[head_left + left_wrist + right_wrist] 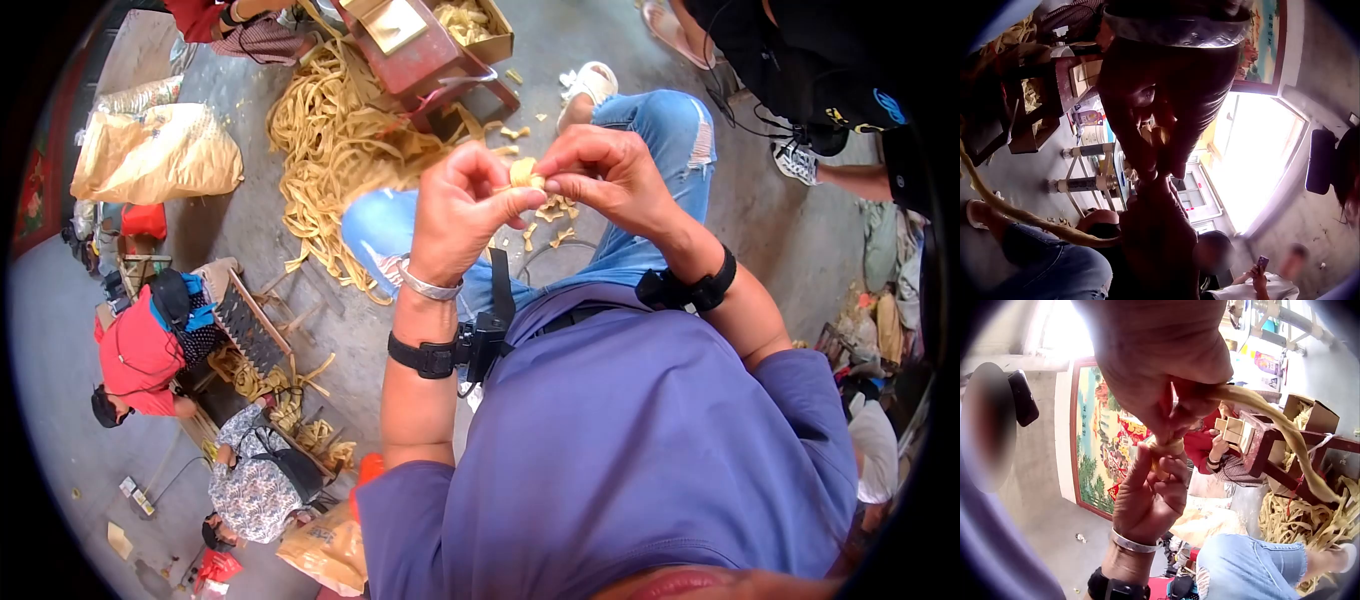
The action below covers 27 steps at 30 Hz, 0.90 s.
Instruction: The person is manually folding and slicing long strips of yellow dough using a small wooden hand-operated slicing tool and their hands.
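A small folded piece of yellow strip (523, 174) is pinched between both hands above the lap in the head view. The left hand (468, 205) grips its left side with thumb and fingers; the right hand (612, 180) pinches its right side, fingertips close to the left ones. In the right wrist view, the knotted piece (1167, 449) lies between the fingertips of the left hand (1150, 500) and the right hand (1166, 362), and a long strip (1285, 425) trails from the right hand. The left wrist view is dark around the fingers.
A large heap of yellow strips (330, 150) lies on the floor beside a red stool (415, 65) and a box (495, 45) of pieces. Small knotted pieces (562, 237) lie below the hands. Other people sit or stand around, and a paper sack (160, 155) lies at the left.
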Tool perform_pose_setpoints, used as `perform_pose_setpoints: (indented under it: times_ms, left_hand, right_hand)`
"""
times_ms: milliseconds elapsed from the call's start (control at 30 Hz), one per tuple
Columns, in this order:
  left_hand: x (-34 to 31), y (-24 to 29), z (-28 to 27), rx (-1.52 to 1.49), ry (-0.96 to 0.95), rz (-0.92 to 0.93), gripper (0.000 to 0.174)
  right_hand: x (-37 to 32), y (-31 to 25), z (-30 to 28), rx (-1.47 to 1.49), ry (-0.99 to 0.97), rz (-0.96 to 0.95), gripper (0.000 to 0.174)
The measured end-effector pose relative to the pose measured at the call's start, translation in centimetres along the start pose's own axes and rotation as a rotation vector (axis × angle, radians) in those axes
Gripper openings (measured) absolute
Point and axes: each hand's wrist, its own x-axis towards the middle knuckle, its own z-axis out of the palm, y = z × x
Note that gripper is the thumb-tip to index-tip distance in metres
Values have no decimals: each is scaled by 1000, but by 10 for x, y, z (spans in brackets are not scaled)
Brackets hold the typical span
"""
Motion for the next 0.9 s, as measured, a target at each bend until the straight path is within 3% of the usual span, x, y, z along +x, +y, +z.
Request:
perform_pose_setpoints:
  times_ms: [133, 233, 333, 667, 767, 800, 900]
  left_hand:
    - [0, -2, -1, -15, 61, 92, 22]
    - [0, -4, -6, -174, 146, 70, 21]
    - [-2, -9, -16, -151, 148, 43, 13]
    - [-6, -19, -47, -197, 178, 62, 10]
    - [-2, -17, -49, 214, 238, 117, 20]
    - [4, -14, -53, 496, 227, 239, 31]
    - [14, 20, -22, 634, 21, 234, 36]
  right_hand:
    - [3, -2, 5, -9, 40, 63, 10]
    - [7, -6, 5, -10, 23, -1, 12]
    - [8, -9, 1, -296, -30, 0, 14]
    - [10, -10, 4, -312, 99, 42, 14]
    - [9, -3, 5, -309, 75, 32, 13]
    - [11, -4, 6, -312, 66, 7, 13]
    - [23, -13, 9, -400, 0, -129, 9]
